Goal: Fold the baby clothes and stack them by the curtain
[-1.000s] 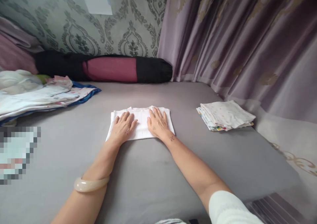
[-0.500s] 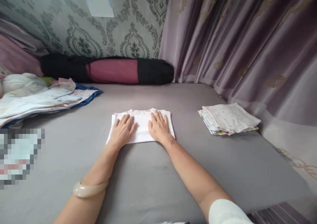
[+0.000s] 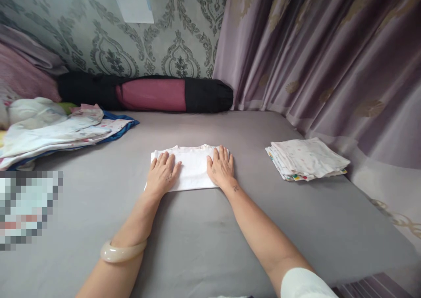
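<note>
A white garment [image 3: 192, 170], folded into a flat rectangle, lies on the grey bed sheet [image 3: 197, 227]. A neckline-like edge with a small button-like spot shows along its far side. My left hand [image 3: 162, 173] rests flat on the garment's left end, fingers stretched out and thumb apart. On its right end lies my right hand [image 3: 222, 166], palm down with the fingers spread a little. Both hands press on the cloth without gripping it, and they cover parts of its two sides.
To the right sits a stack of folded clothes [image 3: 309, 157]. Several loose clothes [image 3: 66, 133] are heaped at the left. A black and maroon bolster-shaped bag [image 3: 151, 95] lies along the wall. Purple curtains [image 3: 296, 48] hang at the right. A blurred patch [image 3: 26, 210] hides something at the left.
My right hand has slid to the right over the garment, toward its right edge. My left hand stays about where it was on the cloth. The view has shifted slightly.
</note>
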### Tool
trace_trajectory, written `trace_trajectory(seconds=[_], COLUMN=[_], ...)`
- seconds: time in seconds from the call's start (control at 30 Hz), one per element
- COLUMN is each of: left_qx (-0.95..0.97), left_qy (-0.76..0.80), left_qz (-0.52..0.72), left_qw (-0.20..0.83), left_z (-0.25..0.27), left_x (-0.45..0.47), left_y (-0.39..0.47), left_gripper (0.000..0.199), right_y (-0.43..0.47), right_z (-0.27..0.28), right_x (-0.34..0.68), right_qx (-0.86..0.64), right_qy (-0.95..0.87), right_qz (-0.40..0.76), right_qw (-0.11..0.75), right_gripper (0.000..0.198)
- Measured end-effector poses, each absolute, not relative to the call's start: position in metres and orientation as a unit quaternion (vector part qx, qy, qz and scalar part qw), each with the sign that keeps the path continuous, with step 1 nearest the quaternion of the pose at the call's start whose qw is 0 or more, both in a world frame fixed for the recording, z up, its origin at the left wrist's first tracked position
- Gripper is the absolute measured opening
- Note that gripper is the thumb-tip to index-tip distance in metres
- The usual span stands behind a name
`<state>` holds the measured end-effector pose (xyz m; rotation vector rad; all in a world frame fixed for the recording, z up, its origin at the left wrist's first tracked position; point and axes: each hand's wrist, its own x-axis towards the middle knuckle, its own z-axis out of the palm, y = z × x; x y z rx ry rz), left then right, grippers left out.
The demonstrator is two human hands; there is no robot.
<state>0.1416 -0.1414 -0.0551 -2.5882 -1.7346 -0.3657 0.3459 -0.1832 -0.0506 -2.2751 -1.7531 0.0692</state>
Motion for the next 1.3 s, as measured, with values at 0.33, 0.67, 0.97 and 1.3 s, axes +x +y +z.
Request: trace_trajectory(seconds=[0.33,0.67,0.97,1.3], left_qx=[-0.785,-0.765,-0.784,-0.808], left_qy=[-0.606,-0.64,-0.619,-0.571], left_qz=[-0.127,-0.07,-0.051,0.028], left_qw=[0.012,-0.015,0.011,-0.145], left_z=[-0.055,-0.05,-0.03,-0.004], left_x=[0.133,0.132,0.127,0.119], left_y=[-0.138,-0.137,-0.103,-0.046], left_gripper=[0.05,0.059,0.041,0.029], right_y=[-0.179,-0.179,-0.166,-0.134], right_z=[-0.047,-0.047,-0.028,-0.028], right_x=[0.356,0.357,0.383,0.424], right_qx=[-0.805,-0.813,-0.774,-0.718], right_qy=[-0.579,-0.573,-0.624,-0.686], right_qz=[0.048,0.047,0.043,0.091], right_qw=[0.12,0.094,0.099,0.081], right_gripper=[0.061,0.062,0.038,0.034])
